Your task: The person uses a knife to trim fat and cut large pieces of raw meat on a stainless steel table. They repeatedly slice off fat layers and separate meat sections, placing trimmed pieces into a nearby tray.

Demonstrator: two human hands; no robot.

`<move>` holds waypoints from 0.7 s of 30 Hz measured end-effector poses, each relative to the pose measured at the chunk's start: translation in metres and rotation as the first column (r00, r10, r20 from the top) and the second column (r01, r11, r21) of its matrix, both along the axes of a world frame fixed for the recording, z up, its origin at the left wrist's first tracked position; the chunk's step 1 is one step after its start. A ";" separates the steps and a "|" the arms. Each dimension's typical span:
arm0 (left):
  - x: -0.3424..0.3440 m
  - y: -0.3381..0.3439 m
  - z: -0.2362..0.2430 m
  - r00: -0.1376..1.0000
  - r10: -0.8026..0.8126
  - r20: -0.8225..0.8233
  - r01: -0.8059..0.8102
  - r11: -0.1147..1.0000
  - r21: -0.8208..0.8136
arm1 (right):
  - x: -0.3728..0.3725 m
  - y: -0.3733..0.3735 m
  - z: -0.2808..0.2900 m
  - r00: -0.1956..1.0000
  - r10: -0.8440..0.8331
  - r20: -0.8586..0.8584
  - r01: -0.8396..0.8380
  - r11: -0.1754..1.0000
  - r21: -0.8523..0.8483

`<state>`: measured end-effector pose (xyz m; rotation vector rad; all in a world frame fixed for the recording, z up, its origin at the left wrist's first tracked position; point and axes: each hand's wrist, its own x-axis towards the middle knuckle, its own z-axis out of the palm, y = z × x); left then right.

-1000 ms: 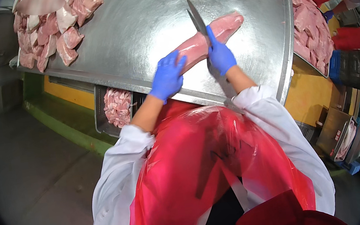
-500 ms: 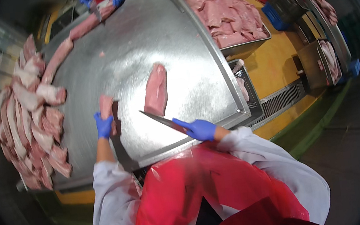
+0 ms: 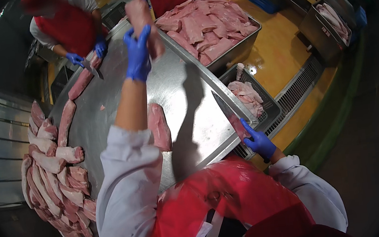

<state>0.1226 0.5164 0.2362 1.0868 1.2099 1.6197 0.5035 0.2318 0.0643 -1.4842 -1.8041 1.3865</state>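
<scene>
Raised over the far part of the steel table point(image 3: 115, 94), my left hand point(image 3: 138, 56) in a blue glove grips a long pink piece of meat point(image 3: 140, 16), slightly blurred. My right hand point(image 3: 261, 145), also gloved in blue, holds a knife point(image 3: 232, 115) low at the table's right corner. Its blade points up and to the left along the raised table edge. Partly behind my left sleeve, another trimmed piece of meat point(image 3: 159, 128) lies on the table.
A pile of meat strips point(image 3: 48, 183) covers the table's left side. Beyond the right edge stand a steel bin point(image 3: 237, 48) heaped with meat and a dark crate point(image 3: 270, 101) holding pale trimmings. Across the table, a person in a red apron point(image 3: 69, 26) cuts a long strip.
My left hand has lifted the piece of meat from the table, moving forward and up. My right hand with the knife has shifted right, away from the piece lying on the table.
</scene>
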 end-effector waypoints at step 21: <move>-0.085 -0.265 -0.260 0.998 0.059 -0.028 -0.064 0.835 -0.546 | 0.047 -0.002 -0.026 0.995 -0.067 -0.067 0.068 0.998 0.017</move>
